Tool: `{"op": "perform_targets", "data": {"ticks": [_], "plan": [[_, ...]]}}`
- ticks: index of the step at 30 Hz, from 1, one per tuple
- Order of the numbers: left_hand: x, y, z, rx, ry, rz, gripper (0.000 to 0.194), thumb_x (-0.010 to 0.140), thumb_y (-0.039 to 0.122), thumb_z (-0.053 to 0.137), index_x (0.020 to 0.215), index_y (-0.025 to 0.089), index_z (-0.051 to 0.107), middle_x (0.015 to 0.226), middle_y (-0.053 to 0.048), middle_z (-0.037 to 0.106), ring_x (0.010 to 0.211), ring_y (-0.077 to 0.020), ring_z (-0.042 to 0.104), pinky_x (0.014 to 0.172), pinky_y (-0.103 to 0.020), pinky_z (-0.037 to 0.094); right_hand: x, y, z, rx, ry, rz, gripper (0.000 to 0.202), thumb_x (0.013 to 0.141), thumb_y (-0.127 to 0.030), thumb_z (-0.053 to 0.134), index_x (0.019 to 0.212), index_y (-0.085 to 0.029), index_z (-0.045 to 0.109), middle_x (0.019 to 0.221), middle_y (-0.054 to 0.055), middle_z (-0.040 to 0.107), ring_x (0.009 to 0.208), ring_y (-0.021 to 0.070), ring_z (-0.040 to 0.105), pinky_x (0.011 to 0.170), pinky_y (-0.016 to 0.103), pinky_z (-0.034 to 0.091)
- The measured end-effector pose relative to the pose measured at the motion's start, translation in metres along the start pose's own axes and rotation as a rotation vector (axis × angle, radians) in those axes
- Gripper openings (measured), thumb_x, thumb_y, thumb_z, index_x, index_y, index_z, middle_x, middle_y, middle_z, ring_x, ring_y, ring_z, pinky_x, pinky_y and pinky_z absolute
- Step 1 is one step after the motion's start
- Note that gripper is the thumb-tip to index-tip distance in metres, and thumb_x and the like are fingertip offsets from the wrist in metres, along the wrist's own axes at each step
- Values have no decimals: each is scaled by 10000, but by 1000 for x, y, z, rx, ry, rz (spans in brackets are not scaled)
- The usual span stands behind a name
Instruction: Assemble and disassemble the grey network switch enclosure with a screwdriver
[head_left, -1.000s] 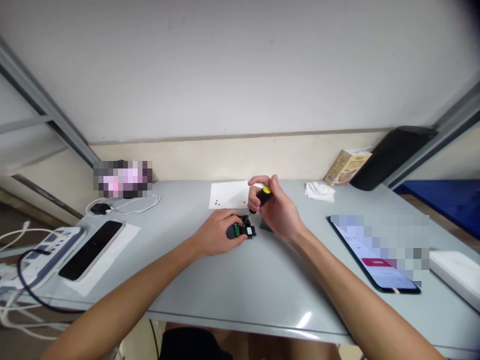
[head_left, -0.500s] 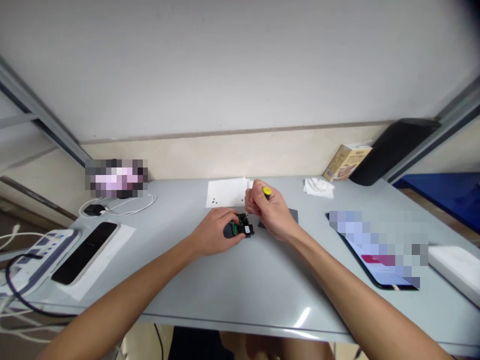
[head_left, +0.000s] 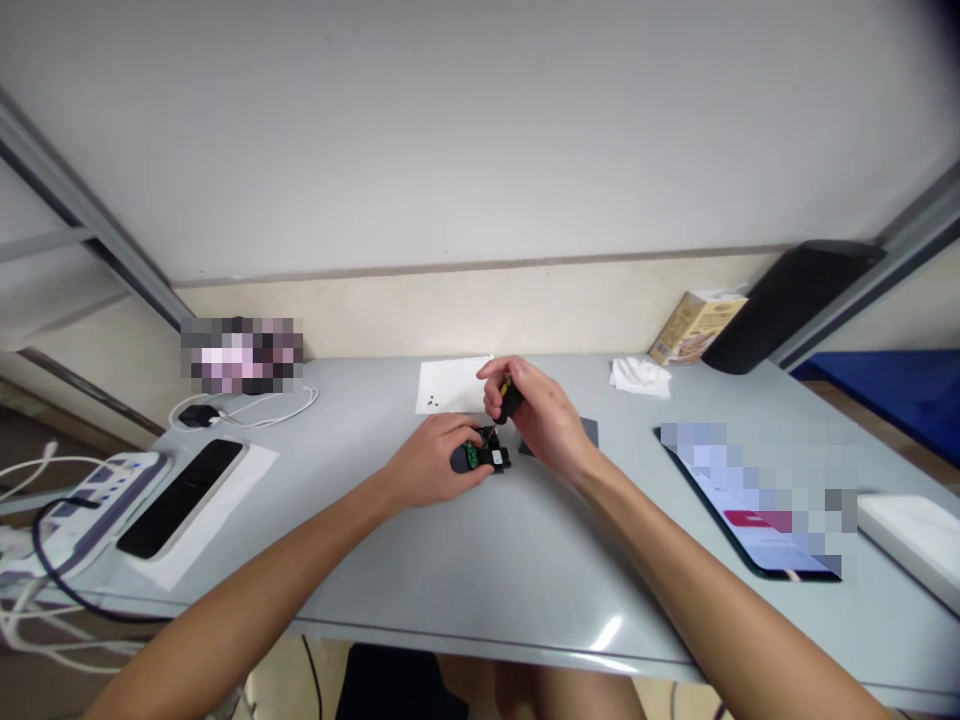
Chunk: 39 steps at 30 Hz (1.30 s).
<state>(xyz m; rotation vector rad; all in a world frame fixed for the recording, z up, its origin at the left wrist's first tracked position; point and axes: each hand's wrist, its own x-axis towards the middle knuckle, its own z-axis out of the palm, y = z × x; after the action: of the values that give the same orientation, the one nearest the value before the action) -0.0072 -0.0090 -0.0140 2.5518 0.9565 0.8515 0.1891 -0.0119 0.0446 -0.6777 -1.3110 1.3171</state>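
Note:
My left hand (head_left: pixel 429 462) is closed around a small black device (head_left: pixel 496 459) with an exposed green circuit board, gripping its sides low over the desk. In my right hand (head_left: pixel 546 415) is a screwdriver (head_left: pixel 511 398) with a black and yellow handle. Its thin shaft slants down to the device beside my left fingertips; whether the tip sits in a screw is too small to tell. Behind my hands lies white paper (head_left: pixel 454 384) with several tiny dark pieces (head_left: pixel 433 401) on it. A dark grey flat piece (head_left: pixel 590 432) is partly hidden by my right hand.
On the left of the desk (head_left: pixel 420 580) are a phone (head_left: pixel 184 497), a power strip (head_left: pixel 82 510) and a charger (head_left: pixel 199 416) with cables. To the right lie a tablet (head_left: pixel 739 500), a white slab-like object (head_left: pixel 911 540), crumpled tissue (head_left: pixel 640 377), a box (head_left: pixel 694 328) and a black cylinder (head_left: pixel 795 305).
My right hand has turned and its fingers have loosened round the screwdriver, whose handle now leans to the left. My left hand still holds the device in place.

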Motion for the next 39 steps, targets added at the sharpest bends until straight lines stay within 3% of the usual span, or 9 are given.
{"op": "perform_targets", "data": {"ticks": [6,11,16,21,24,27,30,33,39], "plan": [[-1,-2,1,27,26,21,183,874,324,794,999,226,703,1258,-91,760,1162,-280,723,1063,-489,555,1,6,-2,70,51,-14,509,899,-690,698,762,-232,523,837,7,658,707,141,604,716,315,496],[-2,-2,1,42,-3,34,183,903,344,777,1029,227,714,1262,-88,758,1128,-274,732,1030,-477,567,3,5,-1,124,57,-5,550,904,-755,634,737,-242,526,577,-60,401,518,115,386,545,289,346],[-2,-3,1,41,2,31,182,899,351,790,1013,230,715,1254,-83,759,1135,-275,727,1039,-482,557,4,-1,-2,201,53,56,427,915,-666,683,902,-240,717,762,7,576,686,157,538,676,321,460],[-3,-4,2,52,26,34,187,882,342,809,999,228,718,1248,-83,760,1133,-272,729,1028,-467,561,4,-3,-7,294,126,73,402,767,-474,904,760,-240,578,973,10,701,858,169,659,790,310,507],[-3,-4,3,41,19,35,179,891,346,802,997,227,720,1263,-80,758,1126,-263,729,1042,-459,551,5,-3,-7,321,118,68,482,754,-485,925,748,-247,506,700,-51,562,626,116,526,638,266,439],[-3,-4,2,26,5,30,169,897,345,796,984,225,715,1266,-73,758,1120,-256,728,1040,-451,546,6,-2,-6,295,91,39,433,813,-610,842,802,-265,581,595,-79,362,536,105,349,560,259,354],[-2,-3,2,28,-4,22,177,892,346,802,964,224,695,1257,-68,760,1118,-261,725,1033,-458,542,6,-1,-7,304,52,72,419,883,-684,719,954,-271,703,678,-36,463,616,138,449,629,299,428],[-2,-1,0,17,-17,-2,198,881,339,800,946,224,653,1261,-72,754,1125,-267,717,1032,-461,535,4,-1,-9,259,42,100,346,896,-594,744,905,-248,732,820,15,591,755,167,556,744,329,489],[1,2,-5,-7,-74,-49,282,854,344,790,938,234,545,1192,-70,738,1085,-270,686,994,-465,514,3,-3,-8,281,114,68,417,754,-456,925,770,-250,564,997,4,710,887,170,656,809,321,509]]}}
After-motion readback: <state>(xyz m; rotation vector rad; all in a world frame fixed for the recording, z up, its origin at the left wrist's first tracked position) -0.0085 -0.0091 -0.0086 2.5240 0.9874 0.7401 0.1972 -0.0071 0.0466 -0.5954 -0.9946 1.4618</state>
